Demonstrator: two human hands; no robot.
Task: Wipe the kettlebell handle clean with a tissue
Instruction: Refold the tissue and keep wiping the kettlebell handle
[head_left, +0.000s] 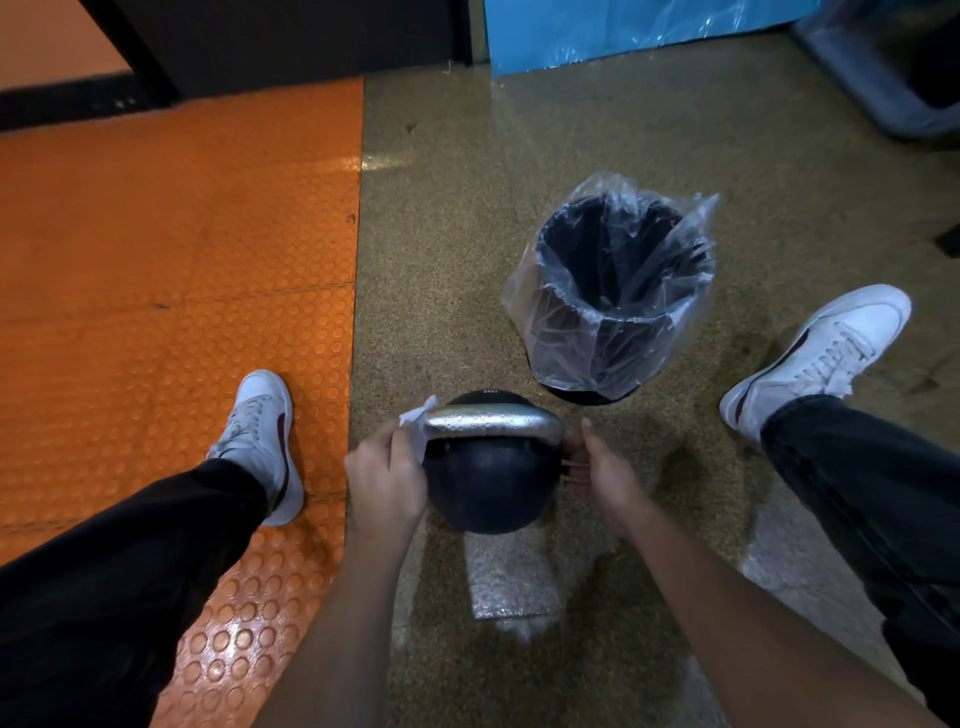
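Lower centre of frame: both forearms reach down to the kettlebell (485, 483), which sits on the speckled floor (441, 260) between the person's feet. Left hand (387, 480) at the left end of the handle (491, 420) — grip clamped on a white tissue (415, 421), thumb and fingers pinching it against the metal, a corner sticking up past the handle. Likely the start of a wiping pass, since the tissue is at one end.

Right hand (605, 475) at the handle's right end, fingers curled toward the post; whether its grip is truly closed on the metal I cannot tell. Probable purpose: steadying the weight so it does not rock.

Handle looks grey and spotted with droplets — wiping not yet finished, by my reading.

Further up, right of centre: a bin (613, 291) lined with a clear bag, just beyond the kettlebell, handy for the used tissue. Orange studded mat (182, 234) fills the left.
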